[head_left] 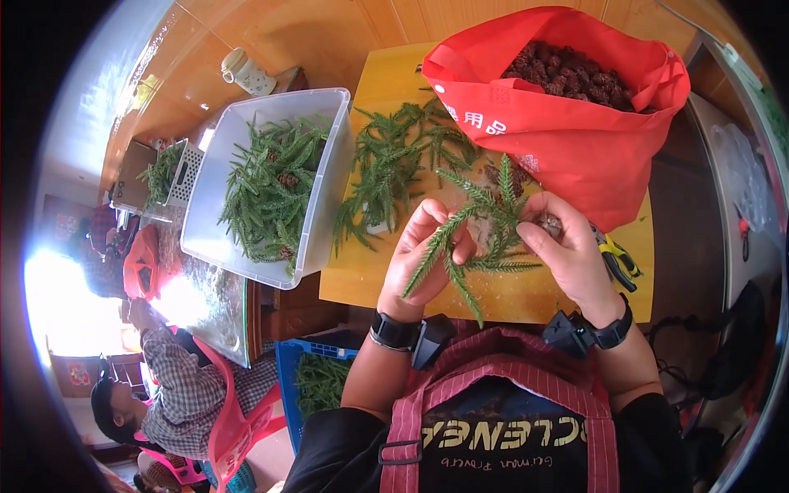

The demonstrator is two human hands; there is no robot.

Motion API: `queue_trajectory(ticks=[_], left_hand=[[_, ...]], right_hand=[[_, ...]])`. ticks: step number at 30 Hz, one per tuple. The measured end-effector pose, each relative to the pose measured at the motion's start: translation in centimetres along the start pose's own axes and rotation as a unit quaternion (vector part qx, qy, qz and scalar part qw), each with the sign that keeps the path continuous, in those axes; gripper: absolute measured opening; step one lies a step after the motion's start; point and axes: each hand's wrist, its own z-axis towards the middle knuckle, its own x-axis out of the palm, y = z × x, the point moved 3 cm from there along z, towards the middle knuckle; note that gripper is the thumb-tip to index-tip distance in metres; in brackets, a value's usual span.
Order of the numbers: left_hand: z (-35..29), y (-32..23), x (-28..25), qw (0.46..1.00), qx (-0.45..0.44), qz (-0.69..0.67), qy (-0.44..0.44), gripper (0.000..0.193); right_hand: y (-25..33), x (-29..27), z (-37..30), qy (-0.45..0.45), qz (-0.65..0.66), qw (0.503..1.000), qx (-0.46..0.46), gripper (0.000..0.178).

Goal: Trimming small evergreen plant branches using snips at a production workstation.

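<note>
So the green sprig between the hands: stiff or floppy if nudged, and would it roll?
Probably springy, not limp: the sprig's branches jut out without drooping much. Likely light, since they look thin and needle-covered. Less apt to roll than to snag, because the branches splay several ways.

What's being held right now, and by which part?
A green sprig: the left hand has it at a left-side branch, the right hand at its right side. Fingers partly hide the exact contact.
</note>
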Motion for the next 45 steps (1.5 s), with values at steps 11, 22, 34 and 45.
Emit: queue_trajectory(ticks=[11,22,34,45], left_hand=[[-0.8,-3.3,3.1,0.696,0.268,0.622,-0.238,0.018],[1.0,0.6,5.4,0.703,0.059,0.694,-0.144,0.054],[0.9,0.4,5.4,0.753,0.049,0.646,-0.115,0.028],[0.5,0.7,5.2,0.866,-0.010,0.492,-0.086,0.025]], right_hand=[[0.7,-1.1,-0.1,-0.075,-0.112,0.988,-0.079,0.012],[0.6,-0.3,-0.7,-0.057,-0.044,0.997,-0.035,0.019],[0.7,-0.3,-1.1,-0.033,-0.002,0.999,-0.016,0.020],[1.1,-0.5,-1.5,-0.010,0.006,1.000,-0.021,0.019]])
